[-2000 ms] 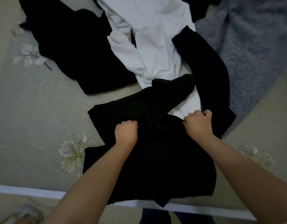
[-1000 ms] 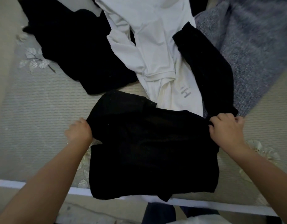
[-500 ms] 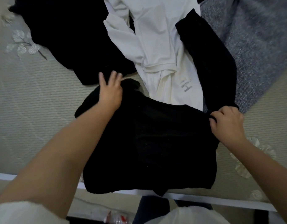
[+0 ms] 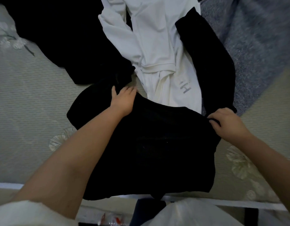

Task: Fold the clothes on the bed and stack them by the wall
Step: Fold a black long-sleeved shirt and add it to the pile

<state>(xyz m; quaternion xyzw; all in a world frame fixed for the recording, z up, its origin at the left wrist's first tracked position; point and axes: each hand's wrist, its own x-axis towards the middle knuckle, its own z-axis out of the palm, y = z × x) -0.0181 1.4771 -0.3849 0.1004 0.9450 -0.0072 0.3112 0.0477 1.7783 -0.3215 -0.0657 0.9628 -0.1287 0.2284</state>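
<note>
Two hands work a black cotton shirt lying crosswise: left hand pressing flat, right hand pinching its far corner

**Lighting and picture quality, head view**

Dim, soft indoor light; no glare, no hard shadows. Black garment reads as a flat dark mass, folds lost. White shirt brightest. Motion blur at upper corners; wide-angle bending along the edges; near sleeve out of focus.
</note>
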